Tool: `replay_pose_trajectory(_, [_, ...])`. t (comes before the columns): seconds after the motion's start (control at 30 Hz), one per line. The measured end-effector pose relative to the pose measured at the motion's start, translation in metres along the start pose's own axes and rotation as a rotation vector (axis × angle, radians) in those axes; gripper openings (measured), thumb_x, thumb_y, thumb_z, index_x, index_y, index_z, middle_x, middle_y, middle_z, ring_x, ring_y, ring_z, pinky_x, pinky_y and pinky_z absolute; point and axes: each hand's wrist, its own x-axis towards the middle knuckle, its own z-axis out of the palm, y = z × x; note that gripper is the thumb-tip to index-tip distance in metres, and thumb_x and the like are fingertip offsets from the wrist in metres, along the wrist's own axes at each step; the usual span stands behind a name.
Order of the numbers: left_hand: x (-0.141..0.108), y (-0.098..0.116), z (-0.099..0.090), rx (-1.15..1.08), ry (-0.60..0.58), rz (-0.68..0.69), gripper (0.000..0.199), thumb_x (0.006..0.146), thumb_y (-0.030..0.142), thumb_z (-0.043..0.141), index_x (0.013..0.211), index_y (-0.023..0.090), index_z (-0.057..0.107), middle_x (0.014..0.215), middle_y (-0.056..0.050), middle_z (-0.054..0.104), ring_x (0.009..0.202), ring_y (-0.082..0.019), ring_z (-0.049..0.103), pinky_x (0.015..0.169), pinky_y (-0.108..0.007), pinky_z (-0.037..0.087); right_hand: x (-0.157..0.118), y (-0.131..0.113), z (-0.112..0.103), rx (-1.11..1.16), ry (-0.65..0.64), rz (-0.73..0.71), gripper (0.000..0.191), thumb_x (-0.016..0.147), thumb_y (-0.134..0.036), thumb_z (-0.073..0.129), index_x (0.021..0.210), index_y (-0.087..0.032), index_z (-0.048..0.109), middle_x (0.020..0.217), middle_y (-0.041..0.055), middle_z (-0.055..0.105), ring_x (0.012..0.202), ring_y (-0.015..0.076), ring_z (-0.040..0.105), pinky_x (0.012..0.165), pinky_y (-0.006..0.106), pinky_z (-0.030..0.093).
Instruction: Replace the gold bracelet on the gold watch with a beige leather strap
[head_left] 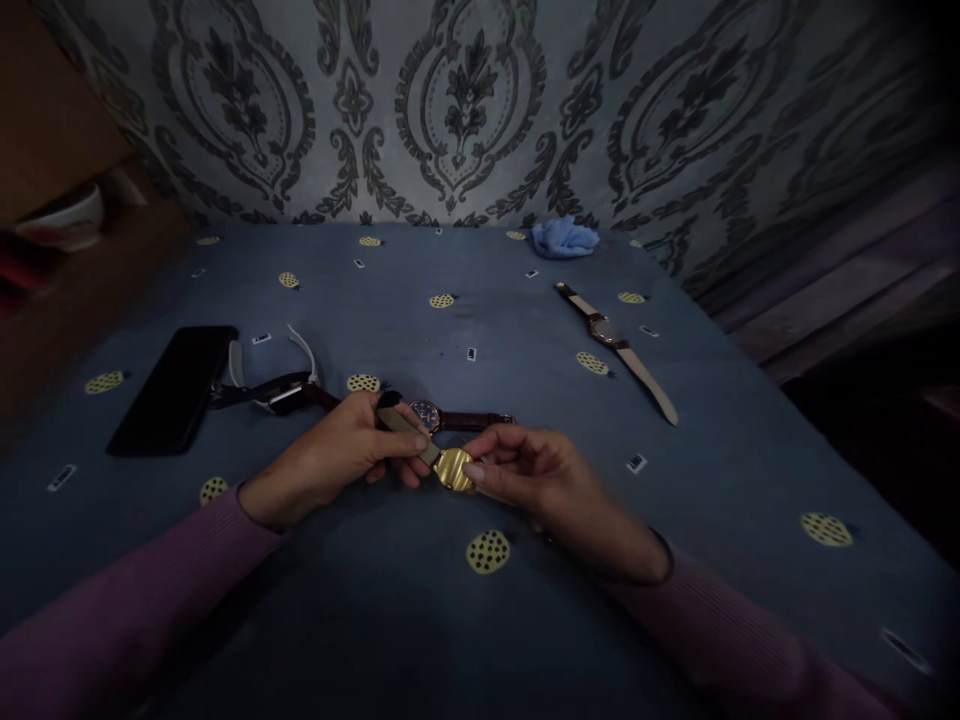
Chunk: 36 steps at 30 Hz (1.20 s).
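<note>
While left hand (341, 450) pinches gold watch (454, 469) by strap (397, 425), right hand (544, 475) grips case edge, thumb against fingers, likely steadying it, just nearside of brown-strapped watch (459, 421).

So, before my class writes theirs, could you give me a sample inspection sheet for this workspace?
Surface: blue tabletop, printed with pineapples; dimly lit.
Job's things: gold-coloured watch with a beige strap, held in both hands; a dark-dialled watch lies just beyond.
Clutter: black phone at left, white-strapped watch and dark strap near it; pale-strapped watch and crumpled blue item at right.
Fingers: left hand pinches the beige strap; right hand grips the gold-coloured watch's edge.
Cables: nothing seen.
Surroundings: patterned wallpaper behind; bowl at far left, in shadow.
</note>
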Motion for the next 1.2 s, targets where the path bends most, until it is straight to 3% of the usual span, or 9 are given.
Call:
replay_pose_trajectory(0.67, [0.0011,-0.0023,-0.0025,0.006,-0.018,0.020,0.009,0.075,0.018,0.070,0.076,0.010,0.066,0.063,-0.005,0.071,0.051,-0.010,0.065,0.035,-0.011,0.033,0.0007,0.0017,-0.0013,0.040,0.008,0.025,0.030,0.063,-0.038,0.086,0.080,-0.018,0.072,0.076,0.0009,0.075,0.070,0.0114,0.069,0.071,0.024,0.056])
replay_pose_trajectory(1.2, [-0.0011,0.0007,-0.0010,0.029,-0.017,-0.003,0.011,0.074,0.021,0.070,0.077,0.012,0.064,0.064,-0.004,0.070,0.053,-0.011,0.065,0.037,-0.013,0.031,-0.0008,-0.0024,0.0009,0.037,0.006,0.018,0.024,0.066,-0.036,0.084,0.077,-0.019,0.071,0.074,0.0009,0.073,0.065,0.0114,0.067,0.063,0.024,0.057])
